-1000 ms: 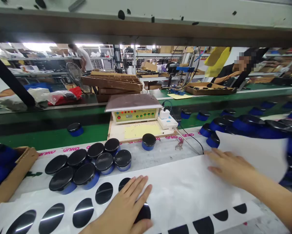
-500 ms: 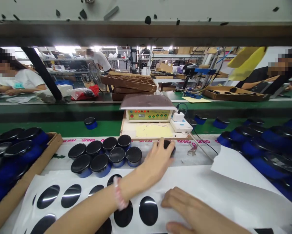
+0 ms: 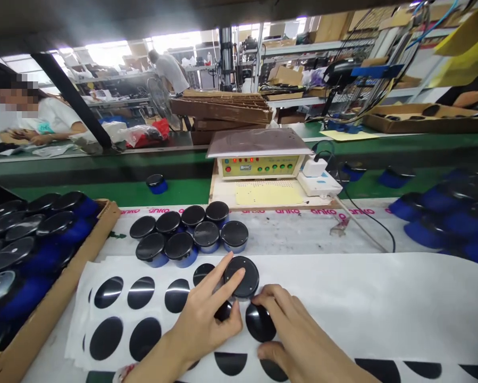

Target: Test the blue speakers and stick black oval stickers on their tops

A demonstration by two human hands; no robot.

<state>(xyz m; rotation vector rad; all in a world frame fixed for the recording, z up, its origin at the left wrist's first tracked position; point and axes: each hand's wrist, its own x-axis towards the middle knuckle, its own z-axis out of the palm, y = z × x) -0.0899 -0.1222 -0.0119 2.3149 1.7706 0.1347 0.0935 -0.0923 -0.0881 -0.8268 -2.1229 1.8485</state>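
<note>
My left hand (image 3: pixel 207 316) is on a round black-topped container (image 3: pixel 244 279). Its index finger lies across the top, while the thumb is near the lower edge. Just below, my right hand (image 3: pixel 288 330) has its fingertips and thumb at opposite edges of a glossy black round sticker (image 3: pixel 259 323). How far that sticker is off the sheet is hard to tell. Under both hands lies a white backing sheet (image 3: pixel 342 303) with rows of black round stickers (image 3: pixel 145 340). Behind the left hand, several blue containers with black tops (image 3: pixel 182 249) stand in a cluster.
A cardboard box (image 3: pixel 79 255) of blue containers is at left. More containers (image 3: pixel 434 218) are piled at right. A control box (image 3: pixel 260 165) stands behind with a power strip (image 3: pixel 320 183) and cable. A shelf edge (image 3: pixel 143 26) crosses overhead; a co-worker (image 3: pixel 59 119) sits far left.
My left hand has come back toward me with a black-topped container, now over the sheet. My right hand has closed on a black sticker. The camera view has tilted and shifted.
</note>
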